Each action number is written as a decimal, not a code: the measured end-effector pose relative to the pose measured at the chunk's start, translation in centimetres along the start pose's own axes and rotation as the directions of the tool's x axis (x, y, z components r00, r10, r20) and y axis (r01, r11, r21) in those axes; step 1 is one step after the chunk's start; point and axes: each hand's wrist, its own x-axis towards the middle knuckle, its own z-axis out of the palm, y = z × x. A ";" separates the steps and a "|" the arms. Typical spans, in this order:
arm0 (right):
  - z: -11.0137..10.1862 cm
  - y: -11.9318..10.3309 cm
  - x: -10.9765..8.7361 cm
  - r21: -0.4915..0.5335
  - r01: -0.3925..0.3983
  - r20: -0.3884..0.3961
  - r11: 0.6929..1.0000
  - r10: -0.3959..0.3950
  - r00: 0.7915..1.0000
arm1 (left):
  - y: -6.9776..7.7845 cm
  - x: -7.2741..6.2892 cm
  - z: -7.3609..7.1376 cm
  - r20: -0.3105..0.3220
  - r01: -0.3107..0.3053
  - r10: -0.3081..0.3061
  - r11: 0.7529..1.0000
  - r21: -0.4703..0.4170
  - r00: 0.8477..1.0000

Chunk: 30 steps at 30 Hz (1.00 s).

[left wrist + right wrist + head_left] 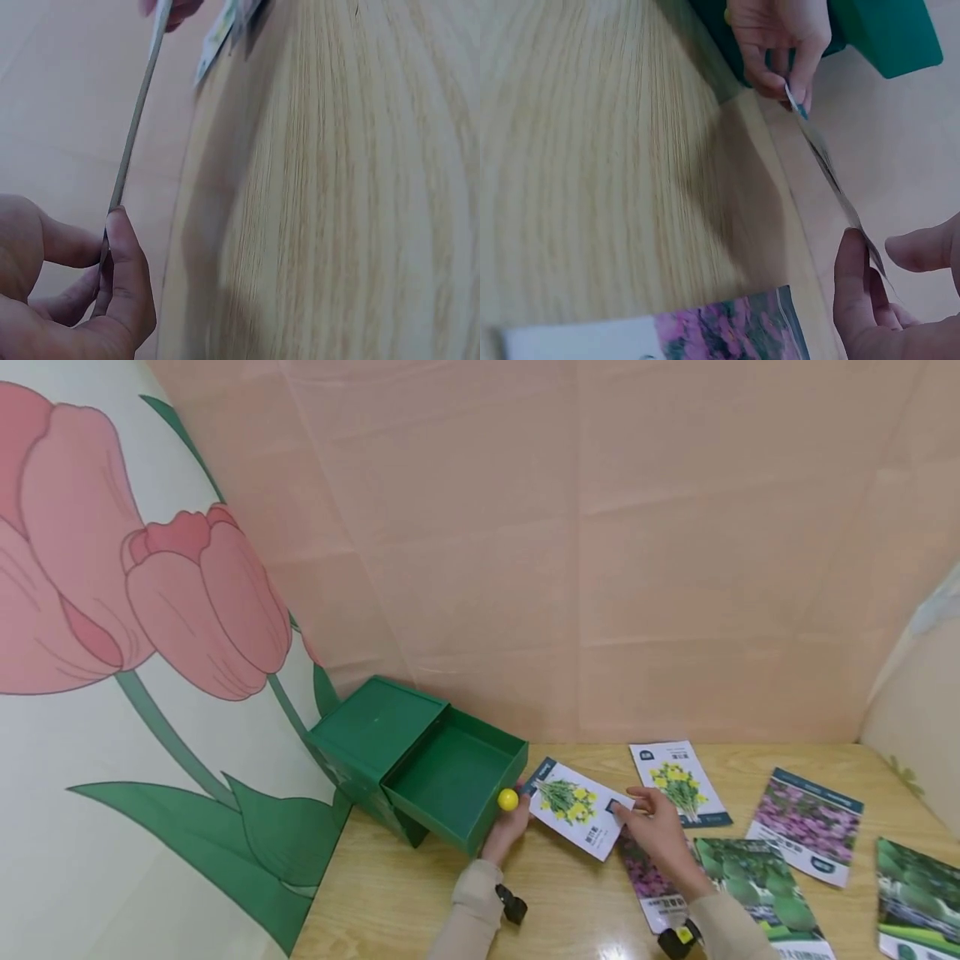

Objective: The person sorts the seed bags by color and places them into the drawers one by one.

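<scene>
Low in the head frame, just right of centre, the flower packet (572, 810) is raised off the worktop (566, 902) between two hands. Its long axis slopes down rightward from the left hand (507, 833), which pinches the left end, to the right hand (662, 837), whose fingers curl round the right end; I can't tell how firmly that thumb presses. I judge the key relation is to the pulled-out drawer (450, 772), just left of the packet: my left grip, beside the yellow knob (507, 799), is nearer.
</scene>
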 end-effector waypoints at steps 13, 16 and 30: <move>0.4 1.3 -2.2 0.177 -0.079 0.067 0.981 0.068 0.995 | 11.4 -5.1 -1.5 -0.074 0.286 -0.292 0.955 -0.074 0.954; 0.4 1.4 -2.6 0.177 -0.074 0.053 0.981 0.066 0.996 | 11.8 -5.3 -1.4 -0.080 0.288 -0.294 0.954 -0.080 0.952; -2.0 1.2 -3.1 0.188 -0.087 0.020 0.978 0.085 0.996 | 12.9 -5.8 -1.1 -0.054 0.248 -0.259 0.955 -0.162 0.964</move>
